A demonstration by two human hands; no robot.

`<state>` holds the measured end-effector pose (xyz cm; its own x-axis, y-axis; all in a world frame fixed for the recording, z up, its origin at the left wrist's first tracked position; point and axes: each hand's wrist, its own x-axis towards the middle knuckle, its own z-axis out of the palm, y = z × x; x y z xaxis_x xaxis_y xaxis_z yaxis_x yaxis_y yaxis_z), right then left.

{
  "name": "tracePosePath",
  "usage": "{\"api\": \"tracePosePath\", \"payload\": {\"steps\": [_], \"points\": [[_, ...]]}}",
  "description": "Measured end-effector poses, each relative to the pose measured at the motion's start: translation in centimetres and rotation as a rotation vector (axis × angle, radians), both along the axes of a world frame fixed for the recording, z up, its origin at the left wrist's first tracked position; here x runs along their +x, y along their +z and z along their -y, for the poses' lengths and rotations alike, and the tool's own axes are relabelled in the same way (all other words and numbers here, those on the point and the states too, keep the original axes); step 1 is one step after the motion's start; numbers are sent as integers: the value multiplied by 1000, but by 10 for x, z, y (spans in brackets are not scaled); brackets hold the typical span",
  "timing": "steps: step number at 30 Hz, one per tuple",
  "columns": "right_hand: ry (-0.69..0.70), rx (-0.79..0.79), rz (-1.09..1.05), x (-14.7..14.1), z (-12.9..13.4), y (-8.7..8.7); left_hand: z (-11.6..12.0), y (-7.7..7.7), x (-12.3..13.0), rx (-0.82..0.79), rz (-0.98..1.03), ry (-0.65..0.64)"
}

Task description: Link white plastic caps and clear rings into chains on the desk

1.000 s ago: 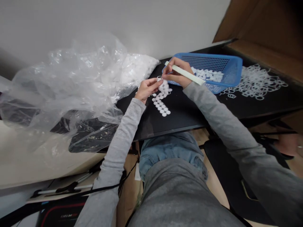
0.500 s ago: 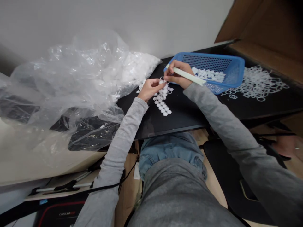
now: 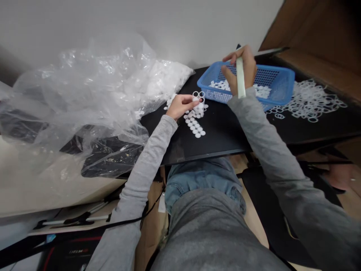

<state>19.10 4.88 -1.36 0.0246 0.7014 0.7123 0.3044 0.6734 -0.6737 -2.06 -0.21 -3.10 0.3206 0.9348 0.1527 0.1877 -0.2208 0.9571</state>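
My left hand (image 3: 181, 107) pinches a small sheet of joined white rings (image 3: 199, 95) above the black table. Under and in front of it lie several white discs (image 3: 197, 131) in paired rows. Over the blue basket (image 3: 284, 84), which holds white pieces (image 3: 262, 91), my right hand (image 3: 244, 71) is raised. It holds a pale green strip with a dark tip (image 3: 240, 77) against the palm, while its thumb and forefinger are spread apart.
A large clear plastic bag (image 3: 93, 90) with white pieces inside covers the left of the table (image 3: 220, 135). Loose white rings (image 3: 307, 99) are heaped right of the basket. An open cardboard box (image 3: 318, 34) stands at the far right.
My right hand has moved away from my left hand, up and to the right over the basket, with the strip now upright. My left hand has stayed almost in place, holding the rings.
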Motion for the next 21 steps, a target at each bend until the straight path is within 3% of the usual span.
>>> {"api": "tracePosePath", "payload": {"steps": [2,6,11,15,21], "points": [[28,4,-174,-8,1,1,-2,0,-1,-12,7,24],[338,-245,-520,-27,2,2,-6,-3,-2,-8,61,97],[546,-511,-337,-32,23,7,-14,-8,-4,17,120,218],[511,-569,-224,-36,34,6,-18,-10,-5,38,174,273],[331,-559,-195,-42,19,-4,-15,-8,-5,24,203,285]]}}
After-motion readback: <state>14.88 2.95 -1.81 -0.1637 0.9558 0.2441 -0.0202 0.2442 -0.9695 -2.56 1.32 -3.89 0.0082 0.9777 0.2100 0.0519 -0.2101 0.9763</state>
